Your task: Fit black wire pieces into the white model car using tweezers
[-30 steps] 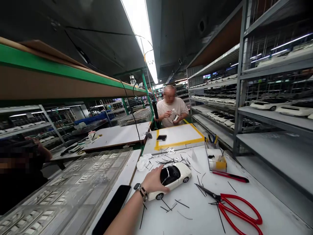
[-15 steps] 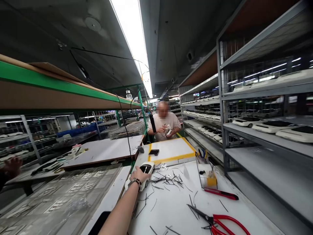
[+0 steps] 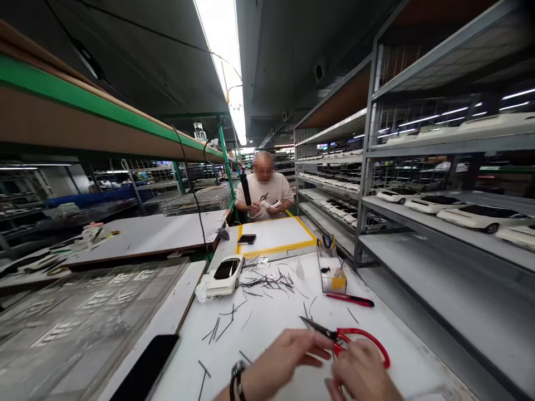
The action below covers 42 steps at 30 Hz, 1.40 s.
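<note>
Both my hands are low in the view, blurred and close together over the white table (image 3: 267, 323). My left hand (image 3: 286, 356), with a watch on its wrist, reaches its fingers toward the red-handled scissors (image 3: 355, 337). My right hand (image 3: 361, 373) lies over the near part of the scissors' handle. What either hand grips is too blurred to tell. A white model car (image 3: 225, 275) stands alone at the table's far left, beside a heap of thin black strips (image 3: 267, 281).
A clear box of pens (image 3: 332, 273) and a red-handled tool (image 3: 350, 299) lie at the right. A black phone (image 3: 144, 370) sits at the near left by clear plastic trays (image 3: 83, 312). A co-worker (image 3: 263, 192) sits beyond a yellow-taped table (image 3: 273, 236). Shelves of white cars (image 3: 451, 206) line the right.
My left hand carried the white car to the table's far left, let go of it and drew back. Both hands are now together at the scissors. The view shifted left.
</note>
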Motion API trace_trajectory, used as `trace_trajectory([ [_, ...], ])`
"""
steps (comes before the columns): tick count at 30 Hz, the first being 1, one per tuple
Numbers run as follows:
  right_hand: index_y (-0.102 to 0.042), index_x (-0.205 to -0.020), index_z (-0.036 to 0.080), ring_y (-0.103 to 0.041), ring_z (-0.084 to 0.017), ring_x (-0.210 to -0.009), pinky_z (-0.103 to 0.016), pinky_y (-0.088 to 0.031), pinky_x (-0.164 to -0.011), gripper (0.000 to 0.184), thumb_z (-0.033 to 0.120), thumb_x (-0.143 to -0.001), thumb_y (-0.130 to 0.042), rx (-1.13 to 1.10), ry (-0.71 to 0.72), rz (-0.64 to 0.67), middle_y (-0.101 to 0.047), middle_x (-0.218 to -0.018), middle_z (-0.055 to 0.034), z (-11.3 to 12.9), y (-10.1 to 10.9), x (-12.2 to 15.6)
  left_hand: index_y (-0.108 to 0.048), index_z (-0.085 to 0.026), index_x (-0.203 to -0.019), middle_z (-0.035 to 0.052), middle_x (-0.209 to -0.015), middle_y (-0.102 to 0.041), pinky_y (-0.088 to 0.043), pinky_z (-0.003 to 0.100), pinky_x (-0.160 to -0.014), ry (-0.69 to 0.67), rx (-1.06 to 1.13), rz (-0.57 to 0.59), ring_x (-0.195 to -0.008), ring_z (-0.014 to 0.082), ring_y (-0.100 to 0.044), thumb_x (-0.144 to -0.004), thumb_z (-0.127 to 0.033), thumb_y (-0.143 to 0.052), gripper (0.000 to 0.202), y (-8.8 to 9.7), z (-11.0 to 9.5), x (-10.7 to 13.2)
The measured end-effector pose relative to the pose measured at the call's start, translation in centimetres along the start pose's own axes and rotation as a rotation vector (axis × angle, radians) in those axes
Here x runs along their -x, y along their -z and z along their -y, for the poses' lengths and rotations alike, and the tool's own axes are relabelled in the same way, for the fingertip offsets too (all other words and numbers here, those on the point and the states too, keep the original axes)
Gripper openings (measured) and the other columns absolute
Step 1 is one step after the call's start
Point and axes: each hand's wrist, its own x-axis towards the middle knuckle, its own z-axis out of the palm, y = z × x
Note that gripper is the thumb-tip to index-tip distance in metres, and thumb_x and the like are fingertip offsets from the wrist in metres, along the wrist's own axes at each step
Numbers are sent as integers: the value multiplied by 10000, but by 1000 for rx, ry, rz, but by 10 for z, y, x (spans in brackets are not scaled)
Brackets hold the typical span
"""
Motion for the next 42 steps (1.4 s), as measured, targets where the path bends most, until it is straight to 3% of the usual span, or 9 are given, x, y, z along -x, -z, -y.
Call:
trace_trajectory([
  [5, -370, -589, 173, -355, -148, -559, -314, -273, -622, 271, 70, -837, -343, -69, 127, -118, -425, -498, -6, 38, -56, -13, -699, -121, -746, 43, -664, -618, -447, 234, -602, -36, 524, -366, -564, 114, -543, -635, -420, -805, 336, -21, 41, 48],
  [9, -448, -637, 189, -383, -147, -564, -302, -294, -626, 218, 96, -833, -419, -156, 342, 82, -429, -494, 11, 56, -47, -10, -655, -96, -636, 37, -627, -582, -415, 211, -605, -28, 616, -497, -598, 107, -531, -570, -353, -853, 331, -22, 56, 72],
  [12, -581, -1031, 260, -471, -151, -619, -294, -360, -642, 247, 183, -868, -412, -320, 377, 361, -556, -654, 8, 26, -21, -13, -617, -111, -634, 43, -664, -607, -450, 235, -626, -43, 649, -645, -638, 134, -566, -550, -380, -853, 367, -30, 53, 80],
  [14, -542, -1195, 235, -556, -162, -734, -289, -421, -691, 342, 233, -908, -357, -267, 30, 416, -624, -799, -30, -21, -6, -14, -574, -135, -652, 25, -651, -608, -467, 240, -596, -46, 647, -726, -604, 133, -575, -591, -414, -821, 377, -34, 48, 85],
  [17, -576, -1190, 152, -606, -226, -921, -317, -469, -773, 384, 310, -915, -360, 137, -684, 553, -642, -1048, -127, -107, 2, -5, -497, -163, -666, -28, -539, -546, -388, 199, -422, 29, 544, -672, -402, 79, -462, -670, -462, -750, 391, -38, 43, 94],
  [22, -680, -1071, 126, -597, -336, -1002, -394, -461, -790, 333, 203, -810, -488, 277, -812, 704, -638, -1081, -180, -182, -5, 20, -460, -168, -688, -35, -529, -532, -358, 176, -372, 79, 465, -553, -342, 49, -392, -740, -459, -683, 370, -49, 54, 104],
  [34, -627, -1185, 168, -545, -312, -1056, -404, -428, -883, 392, 233, -831, -469, 212, -665, 868, -594, -1111, -156, -173, -3, 31, -480, -156, -716, -28, -520, -560, -432, 172, -384, 65, 477, -436, -346, 55, -447, -788, -385, -649, 294, -77, 62, 99],
  [38, -641, -1109, 100, -529, -288, -1071, -370, -392, -948, 347, 220, -870, -420, 133, -610, 801, -591, -1091, -171, -168, -6, 25, -468, -160, -729, -28, -522, -568, -439, 168, -379, 80, 498, -367, -346, 56, -460, -779, -387, -663, 304, -88, 63, 98],
  [42, -573, -1123, 77, -575, -250, -970, -351, -425, -872, 356, 223, -918, -321, 82, -692, 649, -608, -1039, -183, -148, 29, 41, -467, -161, -750, -29, -521, -576, -436, 169, -383, 89, 473, -367, -350, 64, -480, -772, -405, -669, 318, -90, 62, 99],
])
